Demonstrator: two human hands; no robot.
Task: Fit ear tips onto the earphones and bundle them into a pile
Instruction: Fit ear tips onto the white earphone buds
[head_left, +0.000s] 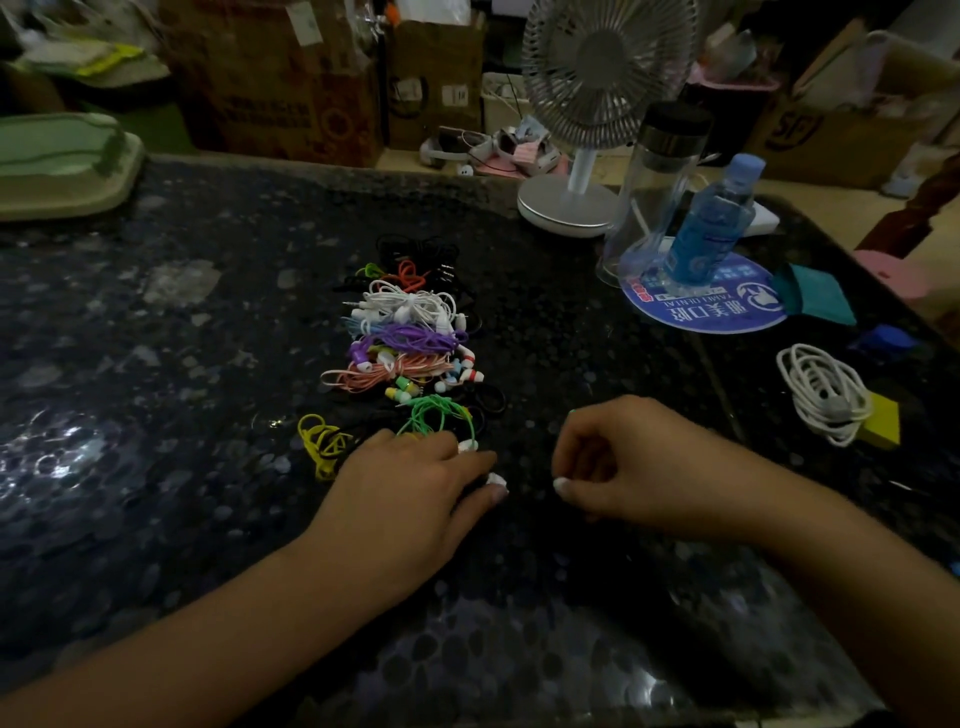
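Observation:
A pile of bundled earphones (410, 338) in white, purple, pink, black and other colours lies mid-table. At its near end is a green-corded earphone (436, 413) with white earbuds. My left hand (415, 488) lies over that cord, and thumb and forefinger pinch one white earbud (496, 479). A second white earbud (467, 445) shows by the knuckles. My right hand (628, 462) hovers just to the right, fingers curled in with thumb against forefinger. I see nothing held in it. A yellow earphone (322, 441) lies loose to the left.
A desk fan (587, 130), a clear tumbler (649, 197) and a blue bottle (711, 223) on a round blue mat stand at the back right. A coiled white cable (821, 389) lies at the right edge. A green tray (62, 161) sits far left.

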